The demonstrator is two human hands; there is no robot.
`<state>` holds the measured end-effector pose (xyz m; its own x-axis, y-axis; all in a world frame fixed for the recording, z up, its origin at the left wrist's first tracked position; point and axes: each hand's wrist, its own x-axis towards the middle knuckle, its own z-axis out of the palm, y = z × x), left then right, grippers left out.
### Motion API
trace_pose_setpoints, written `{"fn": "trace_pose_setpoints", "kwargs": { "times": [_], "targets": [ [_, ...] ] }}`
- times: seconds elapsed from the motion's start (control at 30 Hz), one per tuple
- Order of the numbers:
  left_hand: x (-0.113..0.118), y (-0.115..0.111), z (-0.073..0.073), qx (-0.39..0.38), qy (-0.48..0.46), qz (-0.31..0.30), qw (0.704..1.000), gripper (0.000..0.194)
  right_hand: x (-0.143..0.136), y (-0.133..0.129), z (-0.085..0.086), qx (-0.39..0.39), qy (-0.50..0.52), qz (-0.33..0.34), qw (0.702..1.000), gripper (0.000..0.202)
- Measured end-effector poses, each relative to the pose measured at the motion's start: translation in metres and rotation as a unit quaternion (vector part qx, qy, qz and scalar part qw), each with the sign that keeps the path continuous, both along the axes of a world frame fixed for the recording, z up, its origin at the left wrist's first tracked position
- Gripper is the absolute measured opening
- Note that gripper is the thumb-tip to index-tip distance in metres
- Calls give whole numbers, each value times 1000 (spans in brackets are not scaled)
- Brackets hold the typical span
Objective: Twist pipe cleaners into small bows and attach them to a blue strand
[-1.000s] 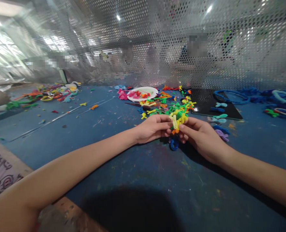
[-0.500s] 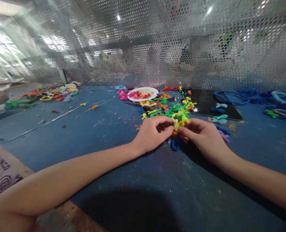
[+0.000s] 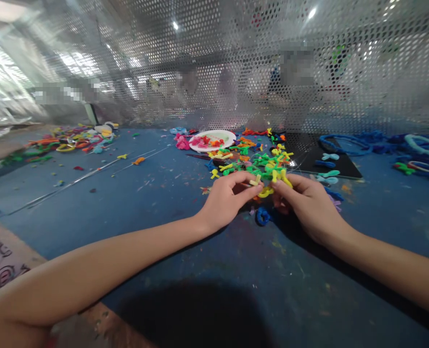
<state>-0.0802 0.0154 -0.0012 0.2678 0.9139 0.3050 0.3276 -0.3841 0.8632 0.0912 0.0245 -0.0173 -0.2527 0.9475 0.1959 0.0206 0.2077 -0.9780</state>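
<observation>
Between thumb and fingers, my left hand [image 3: 232,200] pinches a small pale-yellow pipe cleaner piece [image 3: 255,181]. My right hand [image 3: 304,205], close beside it, grips a bent bright-yellow pipe cleaner [image 3: 281,178]. A yellow curve of pipe cleaner [image 3: 265,192] shows in the gap between the two hands; whether it joins either held piece I cannot tell. Just below the fingers a curled blue pipe cleaner [image 3: 262,216] lies on the blue table [image 3: 185,261]. Behind my hands spreads a pile of twisted green pipe cleaners [image 3: 256,164], mixed with yellow and orange ones.
A white plate [image 3: 232,141] with red and pink bits stands behind the pile. At right are a black flat panel [image 3: 308,154], light-blue twists [image 3: 328,177] and blue coils [image 3: 345,145]. Perforated metal [image 3: 214,101] rises behind. Another person's blurred hand [image 3: 0,151] is at far left.
My hands have drawn slightly apart, and the pale-yellow piece now tilts in my left fingers, apart from the brighter yellow in my right. The person's hand at left has shifted.
</observation>
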Motion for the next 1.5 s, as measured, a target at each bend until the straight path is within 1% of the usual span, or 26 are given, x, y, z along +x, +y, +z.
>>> {"fn": "trace_pose_setpoints", "kwargs": {
  "times": [0.07, 0.2, 0.23, 0.33, 0.4, 0.5, 0.6, 0.7, 0.77, 0.83, 0.9, 1.03, 1.1, 1.13, 1.17, 1.2, 1.27, 1.3, 1.37, 1.4, 1.5],
  "targets": [
    [0, 1, 0, -8, -21, -3, 1000, 13, 1, 2, -2, -3, 3, 5, 1000, 31],
    [-2, 3, 0, 70, -5, 35, 997, 12, 0, -1, 1, 11, -31, 21, 999, 31],
    [-3, 3, 0, 77, -4, 39, 996, 13, -1, -2, 3, 16, -40, 28, 999, 30],
    [-2, 3, -1, 52, -3, 15, 998, 14, -1, -6, 7, 28, -52, 48, 997, 25],
    [-1, 2, -1, 40, 10, -1, 999, 11, -1, -7, 7, 34, -59, 61, 996, 23],
    [0, -2, 0, 58, 49, 3, 997, 6, 0, -6, 4, 50, -72, 74, 993, 27],
    [0, -5, 2, 94, 90, 7, 991, 10, 0, -4, 2, 73, -93, 61, 991, 29],
    [-1, -6, 1, 102, 91, 2, 991, 11, 1, -3, 0, 76, -117, 25, 990, 26],
    [-2, -4, 0, 70, 60, -7, 996, 10, 1, -3, -1, 77, -123, 17, 989, 24],
    [-2, 0, -1, 14, 15, -26, 999, 14, 2, -3, 0, 80, -131, 19, 988, 19],
    [-1, 4, -2, -49, -37, -49, 997, 19, 3, -3, 1, 82, -138, 15, 987, 17],
    [3, 10, -4, -153, -157, -61, 974, 19, 1, -4, 2, 81, -110, -14, 991, 20],
    [5, 11, -6, -176, -198, -61, 962, 18, -1, -4, 3, 71, -80, -33, 994, 18],
    [6, 11, -6, -178, -201, -61, 961, 18, -1, -4, 3, 68, -72, -39, 994, 16],
    [6, 11, -6, -169, -187, -59, 966, 18, -1, -5, 3, 67, -69, -42, 994, 16],
    [5, 10, -5, -149, -153, -54, 975, 19, -1, -5, 4, 71, -71, -42, 994, 16],
    [3, 8, -2, -75, -42, -31, 996, 22, -1, -6, 4, 85, -84, -40, 992, 16],
    [2, 6, 0, -30, 21, -18, 999, 24, -1, -7, 4, 91, -88, -38, 991, 15],
    [-1, 4, 4, 42, 122, 3, 992, 27, -1, -8, 4, 96, -85, -30, 991, 12],
    [-3, 3, 6, 61, 155, 7, 986, 27, -1, -8, 3, 94, -78, -23, 992, 11],
    [-7, 2, 10, 85, 244, -19, 966, 26, -1, -8, 1, 71, -44, 15, 996, 14]
  ]
}}
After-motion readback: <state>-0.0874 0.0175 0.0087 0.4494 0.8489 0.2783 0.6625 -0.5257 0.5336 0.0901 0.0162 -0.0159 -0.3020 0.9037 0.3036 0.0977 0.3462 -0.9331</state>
